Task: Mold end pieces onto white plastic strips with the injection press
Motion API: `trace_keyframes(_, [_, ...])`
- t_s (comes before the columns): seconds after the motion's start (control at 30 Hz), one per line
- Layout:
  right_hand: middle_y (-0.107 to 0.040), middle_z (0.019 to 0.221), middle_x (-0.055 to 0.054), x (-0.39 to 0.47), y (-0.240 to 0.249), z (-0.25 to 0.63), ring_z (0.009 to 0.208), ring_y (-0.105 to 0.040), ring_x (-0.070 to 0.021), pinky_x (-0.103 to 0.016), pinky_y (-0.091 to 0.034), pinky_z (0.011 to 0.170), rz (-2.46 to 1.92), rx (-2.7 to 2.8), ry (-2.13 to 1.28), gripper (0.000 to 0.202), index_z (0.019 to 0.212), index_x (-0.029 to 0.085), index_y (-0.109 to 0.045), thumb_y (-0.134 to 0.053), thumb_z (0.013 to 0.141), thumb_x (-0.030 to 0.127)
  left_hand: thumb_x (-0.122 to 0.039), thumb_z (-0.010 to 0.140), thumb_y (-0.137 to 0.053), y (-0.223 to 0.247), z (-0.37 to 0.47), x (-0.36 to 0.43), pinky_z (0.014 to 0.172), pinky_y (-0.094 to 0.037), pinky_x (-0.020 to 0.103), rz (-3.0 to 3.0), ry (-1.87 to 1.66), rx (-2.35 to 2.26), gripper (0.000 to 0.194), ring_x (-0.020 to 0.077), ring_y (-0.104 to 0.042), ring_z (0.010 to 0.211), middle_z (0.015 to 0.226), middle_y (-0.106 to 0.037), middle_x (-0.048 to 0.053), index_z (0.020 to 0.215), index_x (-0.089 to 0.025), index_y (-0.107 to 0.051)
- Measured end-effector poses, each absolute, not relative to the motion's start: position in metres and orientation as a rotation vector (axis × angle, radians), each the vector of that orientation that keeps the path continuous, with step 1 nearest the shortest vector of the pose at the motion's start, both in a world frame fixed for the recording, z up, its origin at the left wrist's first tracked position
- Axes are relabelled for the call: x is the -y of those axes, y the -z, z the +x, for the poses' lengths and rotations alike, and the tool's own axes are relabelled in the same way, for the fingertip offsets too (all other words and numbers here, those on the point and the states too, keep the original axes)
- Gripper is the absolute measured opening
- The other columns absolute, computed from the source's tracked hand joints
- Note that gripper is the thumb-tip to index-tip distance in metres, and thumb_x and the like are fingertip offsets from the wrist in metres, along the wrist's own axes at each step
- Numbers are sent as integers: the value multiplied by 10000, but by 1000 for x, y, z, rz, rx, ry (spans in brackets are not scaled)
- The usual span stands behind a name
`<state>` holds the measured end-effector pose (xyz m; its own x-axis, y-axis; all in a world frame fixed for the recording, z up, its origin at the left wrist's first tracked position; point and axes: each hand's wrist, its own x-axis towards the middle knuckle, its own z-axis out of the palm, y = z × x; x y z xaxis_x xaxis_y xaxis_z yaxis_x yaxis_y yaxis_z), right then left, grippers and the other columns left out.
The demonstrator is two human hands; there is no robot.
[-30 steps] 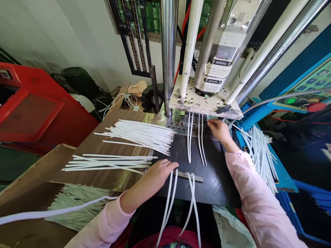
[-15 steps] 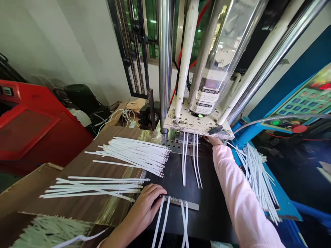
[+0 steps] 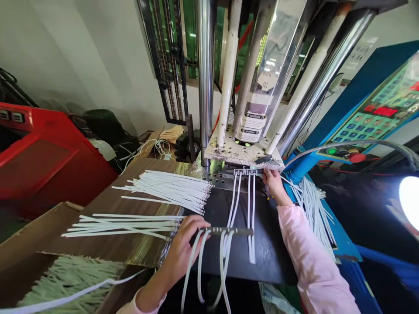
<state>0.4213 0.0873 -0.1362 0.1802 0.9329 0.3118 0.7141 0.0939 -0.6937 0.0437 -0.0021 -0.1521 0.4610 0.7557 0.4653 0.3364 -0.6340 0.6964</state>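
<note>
My left hand (image 3: 187, 242) is closed on the left end of a narrow metal bar (image 3: 244, 232), held above the black work surface (image 3: 218, 261). Several white flat cables (image 3: 200, 261) hang from this bar in curves, over the near edge. At the front of the press plate (image 3: 225, 152), my right hand (image 3: 274, 186) pinches the right end of a second metal bar (image 3: 258, 171). White cables (image 3: 251, 205) run from this second bar toward me and lie on the black surface, partly behind the first bar. The right fingertips partly hide the bar's end.
Two piles of white cables (image 3: 173, 189) lie on the brown board at left. More cables fill a box (image 3: 75, 279) at lower left and a blue shelf (image 3: 316, 213) at right. Steel columns (image 3: 206, 87) flank the press; a control panel (image 3: 369, 122) stands right.
My left hand has lifted its bar off the black surface, and its cables now droop. At the press, the second bar has come out toward me, its cable ends now showing, with my right hand on it.
</note>
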Motion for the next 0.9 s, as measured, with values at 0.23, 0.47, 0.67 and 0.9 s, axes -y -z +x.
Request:
trace_keyframes(0.23, [-440,530,77,47,146,406,401,-388,-121,-235,-309,388,-1719,1329,-831,392,874,264,-461,-421,945,648,-184,914,-649,98,57,-24,906,-510,319,2249,-1417,-980,147,178,-627,970,1019,-628,24,1052,-235,-645])
trace_keyframes(0.47, [-632,681,0,83,115,396,596,-594,-173,-283,-465,564,-1865,1544,-719,437,1190,221,-627,-516,946,566,-238,935,-619,103,75,-46,922,-494,368,2451,-1366,-872,151,219,-596,1010,1055,-631,54,1071,-208,-679])
trace_keyframes(0.67, [-722,1039,-57,24,93,368,872,-675,-194,-315,-568,739,-1367,1489,-993,556,1333,217,-607,-625,899,564,-296,941,-632,115,110,-77,970,-475,409,2459,-1332,-833,166,221,-575,1041,1064,-620,45,1077,-252,-715])
trace_keyframes(0.9, [-760,1102,-46,-65,137,397,1019,-692,-221,-369,-517,970,-1686,1603,-468,295,1128,205,-742,-654,868,314,-115,840,-698,150,163,-159,896,-542,313,2148,-1002,-1114,397,194,-630,1015,1164,-635,96,1230,-187,-701])
